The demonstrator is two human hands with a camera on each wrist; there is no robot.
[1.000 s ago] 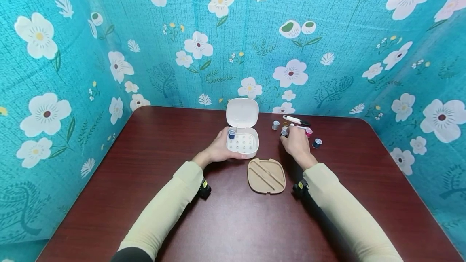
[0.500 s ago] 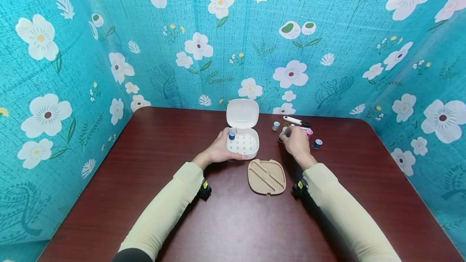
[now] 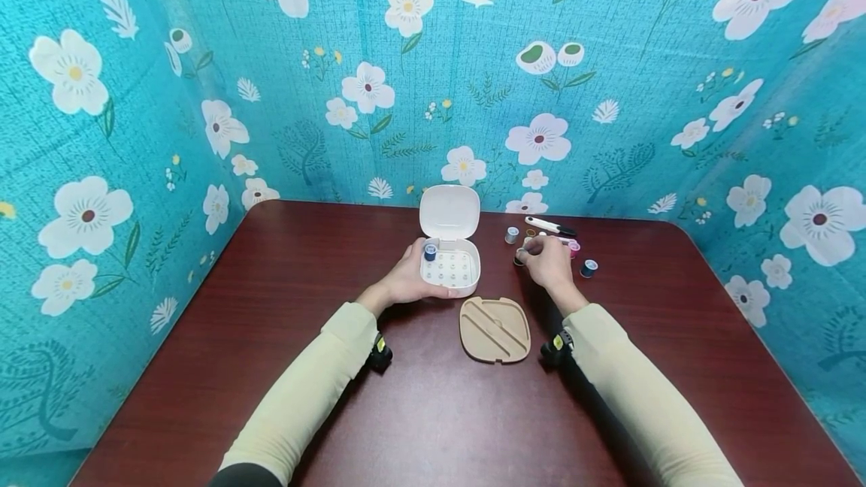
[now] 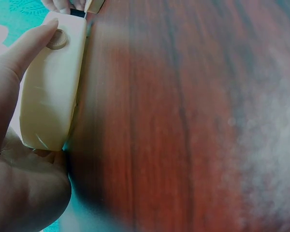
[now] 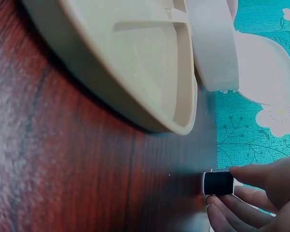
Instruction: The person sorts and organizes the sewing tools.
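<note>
My left hand [image 3: 404, 276] holds the white box [image 3: 478, 269] by its left side, the thumb along the front wall, seen also in the left wrist view. Its lid [image 3: 449, 210] stands raised behind. Rows of small pegs fill the box floor, and a blue thread spool [image 3: 430, 252] sits at the back left corner. To the right, my right hand [image 3: 549, 261] pinches a black thread spool [image 5: 218, 183] between thumb and fingers. In the right wrist view this spool lies sideways; whether it touches the table I cannot tell.
A tan tray [image 3: 495, 348] with slanting grooves lies in front of the box. Around my right hand are a grey spool [image 3: 512, 234], a pink spool [image 3: 574, 246], a dark blue spool [image 3: 589, 268] and a white-and-black tool [image 3: 550, 226]. A patterned cloth hangs behind the table.
My right hand has drawn the black spool slightly left and nearer, away from the other spools. My left hand and the box have stayed in place.
</note>
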